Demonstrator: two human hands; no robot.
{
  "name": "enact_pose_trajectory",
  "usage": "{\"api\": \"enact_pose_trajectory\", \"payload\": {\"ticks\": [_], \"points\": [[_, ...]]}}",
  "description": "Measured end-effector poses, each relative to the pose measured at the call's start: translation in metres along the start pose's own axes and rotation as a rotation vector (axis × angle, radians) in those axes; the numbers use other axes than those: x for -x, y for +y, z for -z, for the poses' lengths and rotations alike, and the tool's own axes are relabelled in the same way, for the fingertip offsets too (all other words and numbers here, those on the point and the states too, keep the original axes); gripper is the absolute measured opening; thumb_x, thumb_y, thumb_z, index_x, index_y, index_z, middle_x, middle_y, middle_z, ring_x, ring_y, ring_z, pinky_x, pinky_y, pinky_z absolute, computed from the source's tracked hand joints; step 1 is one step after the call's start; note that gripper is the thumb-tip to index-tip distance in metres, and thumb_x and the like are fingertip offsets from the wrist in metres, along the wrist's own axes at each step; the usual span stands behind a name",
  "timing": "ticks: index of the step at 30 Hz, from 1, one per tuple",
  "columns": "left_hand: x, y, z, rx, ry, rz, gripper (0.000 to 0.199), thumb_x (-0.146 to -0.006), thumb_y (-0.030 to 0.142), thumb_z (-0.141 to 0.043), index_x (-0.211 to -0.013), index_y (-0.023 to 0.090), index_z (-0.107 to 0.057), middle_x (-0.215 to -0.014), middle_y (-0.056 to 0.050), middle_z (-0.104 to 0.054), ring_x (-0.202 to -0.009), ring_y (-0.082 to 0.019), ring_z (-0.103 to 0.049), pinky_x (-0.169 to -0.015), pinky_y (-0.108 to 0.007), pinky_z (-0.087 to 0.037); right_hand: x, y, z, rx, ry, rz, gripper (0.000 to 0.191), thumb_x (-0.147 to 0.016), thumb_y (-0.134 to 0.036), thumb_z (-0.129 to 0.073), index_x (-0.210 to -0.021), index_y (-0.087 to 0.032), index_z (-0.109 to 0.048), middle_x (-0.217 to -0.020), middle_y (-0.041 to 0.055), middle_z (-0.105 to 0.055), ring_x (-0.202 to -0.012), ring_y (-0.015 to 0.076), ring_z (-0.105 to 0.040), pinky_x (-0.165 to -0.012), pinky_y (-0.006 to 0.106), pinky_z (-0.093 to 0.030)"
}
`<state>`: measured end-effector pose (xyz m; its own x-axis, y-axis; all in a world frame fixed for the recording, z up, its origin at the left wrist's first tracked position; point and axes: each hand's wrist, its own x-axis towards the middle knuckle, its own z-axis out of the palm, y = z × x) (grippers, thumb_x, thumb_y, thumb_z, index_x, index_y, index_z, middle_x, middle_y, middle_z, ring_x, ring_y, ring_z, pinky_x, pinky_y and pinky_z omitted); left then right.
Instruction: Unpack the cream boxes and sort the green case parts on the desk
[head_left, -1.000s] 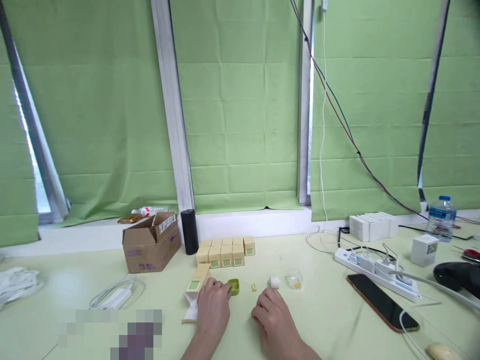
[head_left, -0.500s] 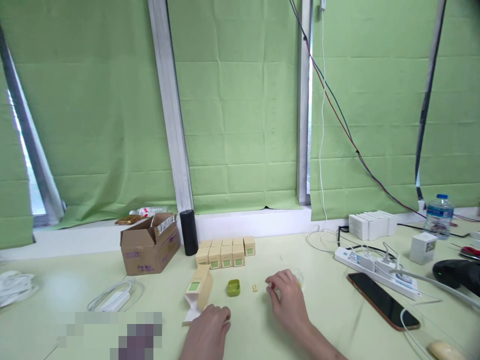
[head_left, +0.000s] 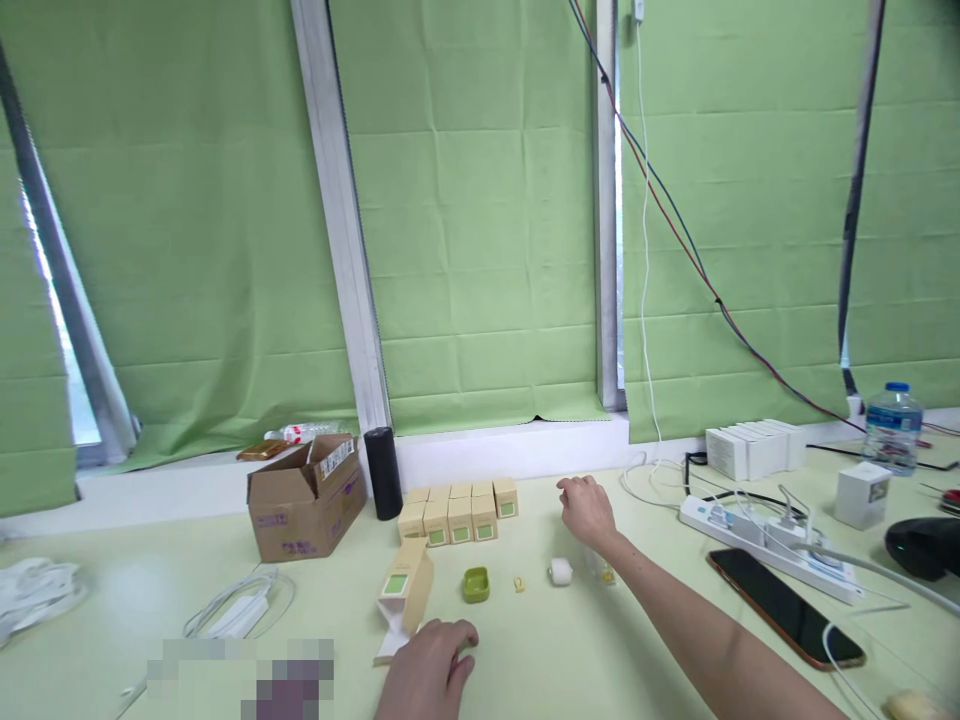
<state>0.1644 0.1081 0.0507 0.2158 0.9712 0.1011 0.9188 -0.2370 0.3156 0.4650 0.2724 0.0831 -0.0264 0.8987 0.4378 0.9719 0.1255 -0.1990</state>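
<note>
My left hand (head_left: 431, 668) rests on the table at the bottom, fingers loosely bent, thumb apart from the index finger, with nothing between them. Just beyond it lies a small tan carton (head_left: 409, 582) with its white-lined end flap open. My right hand (head_left: 589, 512) reaches farther out, fingers curled and the fingertips close to the tabletop. Whatever they pinch, if anything, is hidden. Between the hands are a small green square tray (head_left: 475, 584), a tiny yellow piece (head_left: 519, 584) and a small white cylinder (head_left: 559, 572). My forearm partly covers a clear item with yellow bits (head_left: 607, 574).
Several tan cartons (head_left: 459, 520) stand in rows at the back. Left of them are a black cylinder (head_left: 384, 474) and an open cardboard box (head_left: 307, 505). On the right lie a power strip (head_left: 772, 548), a phone (head_left: 784, 605), white boxes (head_left: 756, 450) and cables; a water bottle (head_left: 892, 430) stands behind.
My right hand has moved away from me, toward the back of the table. The white cylinder now shows on the table where that hand was. My left hand stays nearly in place.
</note>
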Motion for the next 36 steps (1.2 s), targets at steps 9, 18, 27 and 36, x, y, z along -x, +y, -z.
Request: {"api": "enact_pose_trajectory", "payload": {"ticks": [9,18,27,36], "points": [[-0.002,0.003,-0.001,-0.016,-0.001,-0.003,0.029,-0.096,0.018,-0.048,-0.110,0.028,-0.071,-0.105,-0.005,-0.074,-0.097,-0.023,-0.067,-0.087,-0.033,-0.045,-0.017,-0.036,-0.010,0.116,-0.070,0.220,0.034,-0.101,-0.035,-0.067,-0.131,-0.019,-0.063,-0.134,0.0099,-0.065,-0.112,0.0258,-0.068,-0.094,0.047,-0.060],[0.001,0.014,0.008,-0.060,-0.033,-0.003,0.028,-0.098,0.022,-0.046,-0.111,0.028,-0.070,-0.103,-0.006,-0.074,-0.097,-0.025,-0.067,-0.081,-0.034,-0.044,-0.031,-0.080,-0.033,0.096,-0.072,0.173,0.037,-0.101,-0.035,-0.067,-0.134,-0.019,-0.061,-0.138,0.0105,-0.063,-0.117,0.0275,-0.067,-0.097,0.050,-0.058],[0.000,0.015,0.007,-0.071,-0.032,-0.009,0.027,-0.097,0.023,-0.047,-0.111,0.027,-0.069,-0.105,-0.007,-0.074,-0.098,-0.025,-0.067,-0.081,-0.034,-0.043,-0.028,-0.083,-0.037,0.029,-0.154,0.198,0.036,-0.101,-0.035,-0.067,-0.132,-0.018,-0.062,-0.134,0.0102,-0.065,-0.113,0.0263,-0.068,-0.094,0.048,-0.060],[-0.001,0.010,0.003,-0.065,0.012,-0.022,0.025,-0.097,0.022,-0.048,-0.108,0.028,-0.070,-0.099,-0.005,-0.074,-0.092,-0.024,-0.068,-0.079,-0.033,-0.042,-0.009,-0.092,-0.010,-0.162,-0.122,0.056,0.034,-0.101,-0.035,-0.067,-0.131,-0.018,-0.062,-0.129,0.0093,-0.067,-0.108,0.0249,-0.069,-0.091,0.046,-0.060]]}}
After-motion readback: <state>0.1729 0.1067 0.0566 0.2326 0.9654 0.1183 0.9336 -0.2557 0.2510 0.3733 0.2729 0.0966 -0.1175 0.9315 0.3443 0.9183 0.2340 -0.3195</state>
